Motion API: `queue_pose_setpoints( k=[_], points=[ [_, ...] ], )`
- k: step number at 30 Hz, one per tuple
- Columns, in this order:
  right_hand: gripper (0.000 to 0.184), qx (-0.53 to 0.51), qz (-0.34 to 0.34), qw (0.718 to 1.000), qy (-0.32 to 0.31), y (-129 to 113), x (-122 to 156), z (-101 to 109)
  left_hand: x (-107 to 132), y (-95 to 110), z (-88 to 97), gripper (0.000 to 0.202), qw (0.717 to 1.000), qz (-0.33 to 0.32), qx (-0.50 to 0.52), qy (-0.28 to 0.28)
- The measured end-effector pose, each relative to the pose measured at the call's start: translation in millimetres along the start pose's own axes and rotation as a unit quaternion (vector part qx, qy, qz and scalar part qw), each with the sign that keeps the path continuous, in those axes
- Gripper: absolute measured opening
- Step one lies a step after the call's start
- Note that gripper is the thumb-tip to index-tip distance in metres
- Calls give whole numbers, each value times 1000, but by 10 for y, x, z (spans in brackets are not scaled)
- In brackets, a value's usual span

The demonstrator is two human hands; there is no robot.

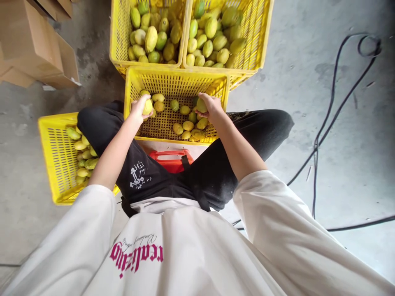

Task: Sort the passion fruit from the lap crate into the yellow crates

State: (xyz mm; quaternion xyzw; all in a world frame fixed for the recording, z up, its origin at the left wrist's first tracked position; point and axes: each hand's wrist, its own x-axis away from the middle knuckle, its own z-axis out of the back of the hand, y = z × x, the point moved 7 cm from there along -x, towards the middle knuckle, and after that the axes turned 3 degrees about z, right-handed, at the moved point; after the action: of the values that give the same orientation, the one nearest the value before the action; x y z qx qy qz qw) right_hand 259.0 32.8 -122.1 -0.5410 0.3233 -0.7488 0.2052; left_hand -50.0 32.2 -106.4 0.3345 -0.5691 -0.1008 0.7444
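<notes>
In the head view my left hand [138,109] is closed around a yellow lemon [147,107], above the left side of the near yellow crate [154,134]. My right hand [212,106] grips a greenish lemon [201,105] over the crate's right side; the fingers partly cover it. Several loose yellow and green lemons [188,125] lie on the slatted crate bottom, most of them toward the right. A few others [158,98] rest beside my left hand.
Two fuller yellow crates [184,33] of lemons stand beyond the near one. Another lemon crate [58,160] sits by my left leg. Cardboard boxes [33,37] are at the upper left. A black cable [330,107] runs across the floor on the right. Something red [173,164] shows between my legs.
</notes>
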Motion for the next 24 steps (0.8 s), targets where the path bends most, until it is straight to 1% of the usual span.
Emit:
queue_pose_setpoints(
  k=[2,4,6,10,12,14,17,20,22,24],
  points=[
    [38,1,25,1000,-1,11,-39,-40,-17,-6,8,61,1000,-17,7,20],
    [37,14,47,999,-6,35,-82,-80,-11,-21,-29,53,1000,-21,11,20],
    [35,29,66,997,-9,59,-115,-103,4,-35,-83,46,1000,-22,12,19],
    [44,57,97,994,0,69,-154,-93,12,-66,-226,35,1000,-19,17,6],
    [44,65,107,992,5,71,-180,-90,-4,-95,-299,36,1000,-11,19,-6],
    [43,62,117,991,10,72,-211,-102,-28,-127,-353,41,1000,-7,20,-10],
    [45,56,148,987,26,50,-241,-123,-54,-160,-381,56,1000,-11,5,6],
    [48,56,162,985,37,34,-232,-136,-29,-157,-391,63,1000,-19,-12,12],
    [51,50,148,987,22,46,-214,-154,26,-145,-407,63,1000,-14,-16,1],
    [53,41,130,991,-7,64,-193,-179,101,-138,-420,66,1000,3,-17,-8]
  ],
)
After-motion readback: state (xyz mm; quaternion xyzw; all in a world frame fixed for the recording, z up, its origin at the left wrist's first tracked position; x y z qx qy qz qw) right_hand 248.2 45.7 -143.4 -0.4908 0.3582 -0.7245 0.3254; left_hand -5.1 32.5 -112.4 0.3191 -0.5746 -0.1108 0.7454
